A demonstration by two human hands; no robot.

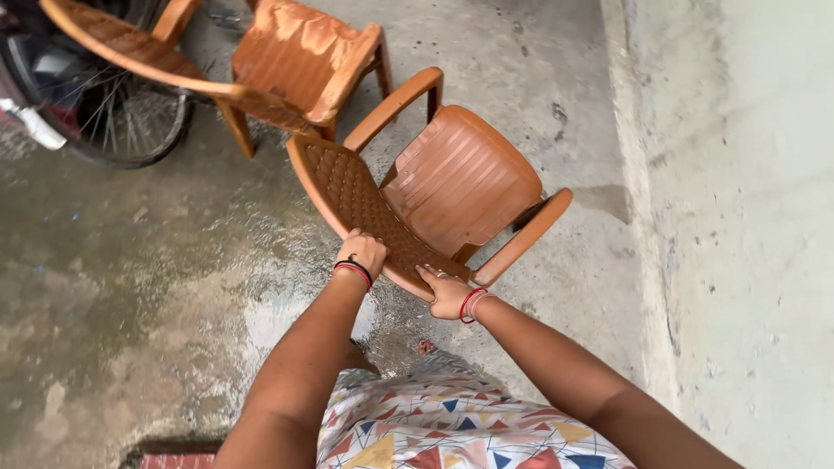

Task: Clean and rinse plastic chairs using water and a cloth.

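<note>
A brown plastic armchair (452, 178) stands on wet concrete, its lattice backrest (356, 195) nearest me and its ribbed seat beyond. My left hand (361, 252) grips the top edge of the backrest, a black and red band at the wrist. My right hand (445, 292) grips the same edge further right, close to the armrest, with red bands on the wrist.
A second brown plastic chair (295, 61) stands behind the first, wet and shiny. A bicycle wheel (122, 122) is at the upper left. A pale wall (747, 217) runs along the right. The concrete floor (174, 287) is wet. A red mat corner (174, 459) shows at the bottom.
</note>
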